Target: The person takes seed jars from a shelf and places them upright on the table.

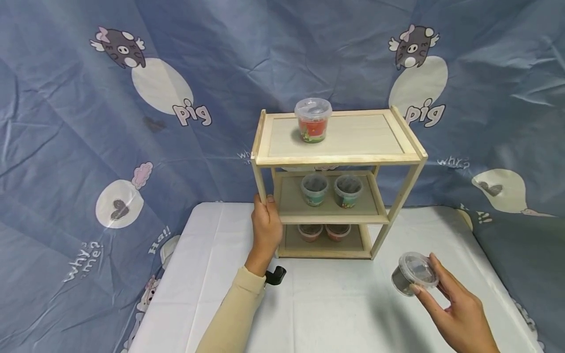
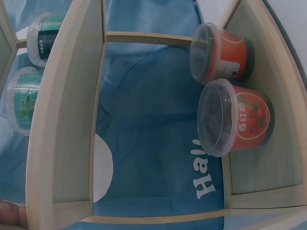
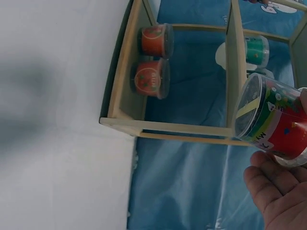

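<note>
A three-tier light wooden shelf (image 1: 333, 220) stands on the white-covered table. My left hand (image 1: 267, 226) grips its left front post near the middle tier; only fingertips (image 2: 10, 213) show in the left wrist view. To the right of the shelf, my right hand (image 1: 463, 314) holds a clear-lidded plastic cup (image 1: 414, 274) above the table, between thumb and fingers. That cup's red and green label (image 3: 283, 120) shows in the right wrist view. One red-labelled cup (image 1: 314, 126) sits on the top tier, left of centre. Two green-labelled cups (image 1: 315, 193) are on the middle tier, two red-labelled ones (image 2: 240, 115) on the bottom.
A blue cloth (image 1: 238, 59) with pig drawings hangs behind the shelf and at both sides. White cloth (image 1: 326, 304) covers the table in front of the shelf. A black strap piece (image 1: 275, 275) sits at the left wrist.
</note>
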`<state>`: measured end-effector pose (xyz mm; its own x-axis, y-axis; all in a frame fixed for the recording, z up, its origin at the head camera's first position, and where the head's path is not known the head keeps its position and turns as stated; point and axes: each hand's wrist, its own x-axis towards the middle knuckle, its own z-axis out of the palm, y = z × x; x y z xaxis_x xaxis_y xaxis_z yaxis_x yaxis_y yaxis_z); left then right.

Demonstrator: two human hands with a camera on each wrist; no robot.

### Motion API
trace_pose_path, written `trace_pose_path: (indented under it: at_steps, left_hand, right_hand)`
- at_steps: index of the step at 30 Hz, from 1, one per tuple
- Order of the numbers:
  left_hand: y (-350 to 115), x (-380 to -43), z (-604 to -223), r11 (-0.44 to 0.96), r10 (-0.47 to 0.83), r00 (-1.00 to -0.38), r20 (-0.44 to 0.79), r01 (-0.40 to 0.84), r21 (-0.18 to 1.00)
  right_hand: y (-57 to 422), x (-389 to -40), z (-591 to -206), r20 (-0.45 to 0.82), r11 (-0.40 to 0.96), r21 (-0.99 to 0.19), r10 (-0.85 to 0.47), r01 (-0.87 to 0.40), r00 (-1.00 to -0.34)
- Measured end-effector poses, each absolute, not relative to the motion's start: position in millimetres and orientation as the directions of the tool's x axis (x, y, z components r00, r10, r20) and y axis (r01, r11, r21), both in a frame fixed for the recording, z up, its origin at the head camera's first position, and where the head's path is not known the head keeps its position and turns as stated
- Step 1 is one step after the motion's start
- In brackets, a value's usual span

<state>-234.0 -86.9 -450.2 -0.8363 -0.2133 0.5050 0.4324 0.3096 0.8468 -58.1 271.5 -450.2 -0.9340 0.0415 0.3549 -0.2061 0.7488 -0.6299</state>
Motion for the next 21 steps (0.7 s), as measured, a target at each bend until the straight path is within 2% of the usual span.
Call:
trace_pose_path:
  at_steps: [5, 12, 21]
  left_hand:
    - [-88, -231, -451, 0.309, -0.222, -0.842, 0.491, 0.417, 0.855]
    - [-89, -230, -453, 0.301, -0.218, -0.840, 0.497, 0.426, 0.853]
    - [-89, -235, -450, 0.319, -0.227, -0.832, 0.507, 0.428, 0.846]
  right_hand:
    - [270, -57, -455, 0.343, 0.750, -0.633, 0.049, -0.192, -0.938]
    - [268, -56, -463, 0.401, 0.738, -0.638, 0.073, -0.221, -0.913]
    - [269, -51, -474, 0.271, 0.778, -0.620, 0.091, -0.101, -0.958]
